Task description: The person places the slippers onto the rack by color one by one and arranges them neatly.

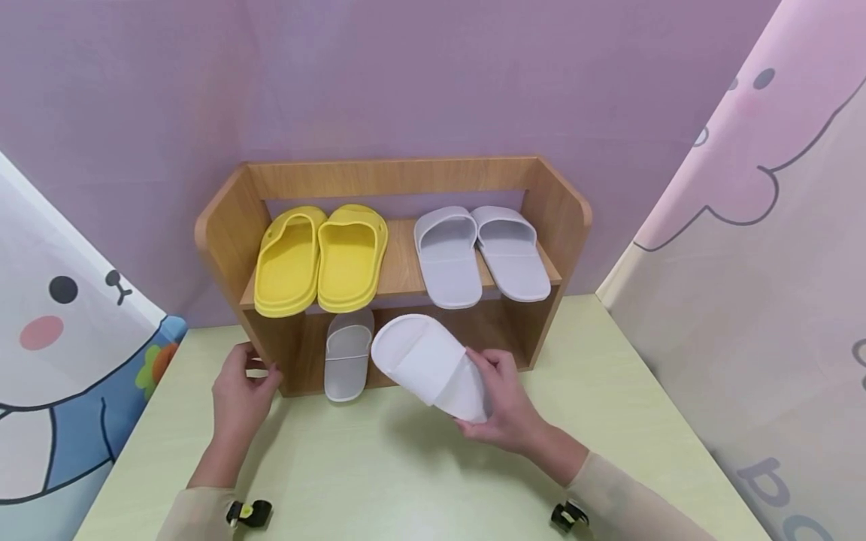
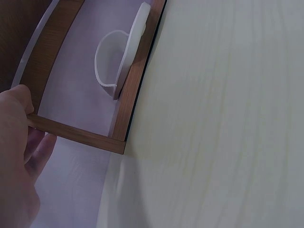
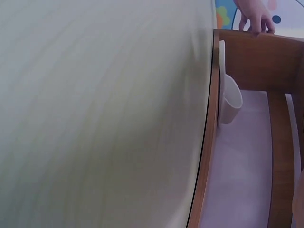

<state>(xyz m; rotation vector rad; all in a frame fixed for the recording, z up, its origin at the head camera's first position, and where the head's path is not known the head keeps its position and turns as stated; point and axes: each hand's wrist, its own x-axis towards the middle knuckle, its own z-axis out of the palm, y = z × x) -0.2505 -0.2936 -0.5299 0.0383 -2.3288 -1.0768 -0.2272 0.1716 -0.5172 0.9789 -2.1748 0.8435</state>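
Note:
My right hand (image 1: 504, 402) grips the heel end of a white slipper (image 1: 428, 361), held tilted in front of the lower shelf with its toe toward the upper left. A matching white slipper (image 1: 348, 361) rests on the lower shelf near the left side; the left wrist view also shows that slipper (image 2: 118, 57). My left hand (image 1: 245, 387) pinches the front edge of the wooden shoe rack's (image 1: 219, 218) left side panel, thumb on one side and fingers on the other in the left wrist view. The right wrist view catches only a sliver of my right hand.
A pair of yellow clogs (image 1: 287, 263) stands on the upper shelf's left, with a pair of pale lilac slippers (image 1: 449, 259) on its right. The rack stands on a light table (image 1: 325, 481) against a purple backdrop (image 1: 419, 83). Printed cloths hang at both sides.

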